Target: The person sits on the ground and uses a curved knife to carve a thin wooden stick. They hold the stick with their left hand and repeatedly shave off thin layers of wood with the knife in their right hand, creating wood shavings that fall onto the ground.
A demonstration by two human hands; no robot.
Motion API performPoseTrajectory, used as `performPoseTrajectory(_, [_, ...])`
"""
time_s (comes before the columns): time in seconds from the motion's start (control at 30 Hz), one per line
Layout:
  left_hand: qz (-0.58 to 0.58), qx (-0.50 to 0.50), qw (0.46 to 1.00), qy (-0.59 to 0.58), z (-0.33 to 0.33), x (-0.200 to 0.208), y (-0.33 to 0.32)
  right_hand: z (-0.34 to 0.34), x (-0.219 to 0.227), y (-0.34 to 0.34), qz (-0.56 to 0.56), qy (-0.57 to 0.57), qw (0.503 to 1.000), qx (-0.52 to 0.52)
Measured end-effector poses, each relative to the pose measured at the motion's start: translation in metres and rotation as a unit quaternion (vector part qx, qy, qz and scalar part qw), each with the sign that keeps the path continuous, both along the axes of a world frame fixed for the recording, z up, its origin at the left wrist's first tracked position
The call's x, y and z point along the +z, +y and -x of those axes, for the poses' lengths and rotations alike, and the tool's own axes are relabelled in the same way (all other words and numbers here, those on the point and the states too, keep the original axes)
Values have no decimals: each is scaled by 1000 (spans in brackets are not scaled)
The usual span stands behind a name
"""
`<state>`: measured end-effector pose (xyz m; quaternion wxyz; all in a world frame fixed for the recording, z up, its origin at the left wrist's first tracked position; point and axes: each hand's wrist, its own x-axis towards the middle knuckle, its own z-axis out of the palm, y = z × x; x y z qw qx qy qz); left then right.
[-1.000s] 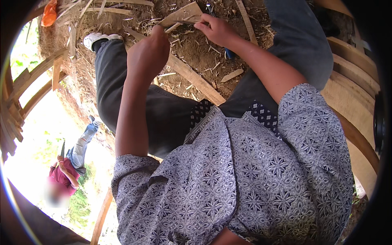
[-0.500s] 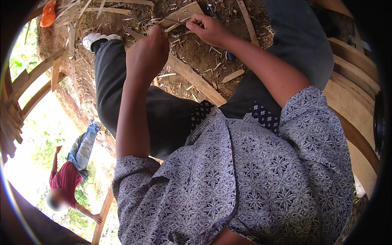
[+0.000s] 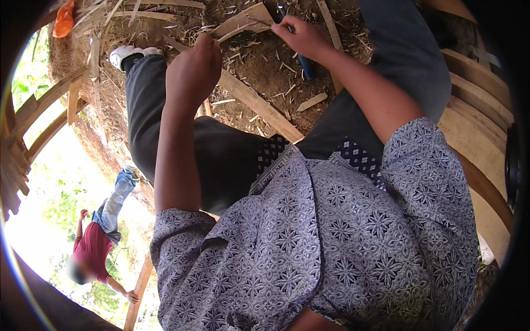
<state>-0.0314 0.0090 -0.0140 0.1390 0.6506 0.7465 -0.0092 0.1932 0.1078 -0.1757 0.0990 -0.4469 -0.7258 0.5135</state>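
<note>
My left hand (image 3: pixel 192 71) is closed at the upper middle, with a thin pale wood strip (image 3: pixel 236 34) reaching out from its fingertips to the right. My right hand (image 3: pixel 302 36) is pinched on a slim dark pointed piece (image 3: pixel 258 20). Whether that piece is a blade or a stick I cannot tell. It points left, above the strip and apart from my left hand. Behind the two hands lies a flat piece of wood (image 3: pixel 243 19) on the ground. A tool with a blue handle (image 3: pixel 306 67) lies under my right forearm, which hides part of it.
A long wooden slat (image 3: pixel 259 107) lies between my legs among shavings on bare soil. Curved timbers (image 3: pixel 477 110) stand at the right, and stacked wood (image 3: pixel 49 118) at the left. An orange bag (image 3: pixel 63 21) lies far left. A person in red (image 3: pixel 93 245) touches a plank (image 3: pixel 139 289).
My right hand has moved right with the dark piece, away from my left hand. My left hand has shifted slightly left. More of the blue handle shows now.
</note>
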Motion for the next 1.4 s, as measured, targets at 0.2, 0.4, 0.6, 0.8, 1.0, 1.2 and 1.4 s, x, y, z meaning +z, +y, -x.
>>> performPoseTrajectory(0.2, [101,36,994,-7,-13,19,15,40,13,-11,20,122,992,-2])
performPoseTrajectory(0.4, [82,14,996,-16,-14,18,15,-4,-45,3,17,-19,1000,-13])
performPoseTrajectory(0.6, [44,12,999,-28,-6,11,8,5,-15,3,15,0,1000,-14])
performPoseTrajectory(0.8, [-10,-30,999,-15,-6,8,10,28,10,-5,33,43,999,0])
performPoseTrajectory(1.0, [-9,-29,1000,1,0,8,12,-18,-59,3,11,-16,1000,-5])
performPoseTrajectory(1.2, [2,-9,1000,-7,0,1,4,4,9,0,16,-15,1000,2])
performPoseTrajectory(1.4, [3,-24,1000,-11,-7,10,12,38,-4,-6,16,114,993,-14])
